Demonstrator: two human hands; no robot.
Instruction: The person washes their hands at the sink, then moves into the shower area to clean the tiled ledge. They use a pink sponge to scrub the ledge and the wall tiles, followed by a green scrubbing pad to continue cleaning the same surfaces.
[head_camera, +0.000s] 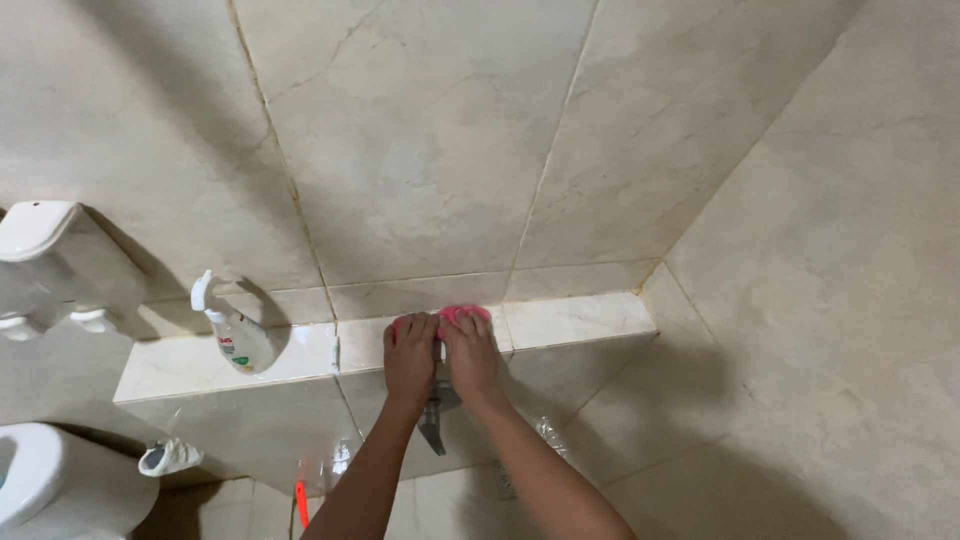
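- Left hand (410, 350): palm down, fingers together, pressed on the left part of a pink cloth (462, 315).
- Right hand (470, 352): just beside the left, fingers together, flat on the same cloth.
- Pink cloth: lies on the tiled ledge (580, 320), near its middle, mostly covered by both hands.
- Risk (a judgement): the glossy ledge looks slippery; hard pressure could make the cloth skid and the hands slide off the front edge.
- White squeeze bottle (238, 335): on the ledge, well left of the hands; a wide sweep leftward could topple it.
- Toilet cistern (45, 255) and bowl (50, 480): far left, apart.
- Dark scraper-like tool (432, 425): below the ledge, under the wrists; kind unclear.
- Tiled wall (430, 150): directly beyond the cloth.
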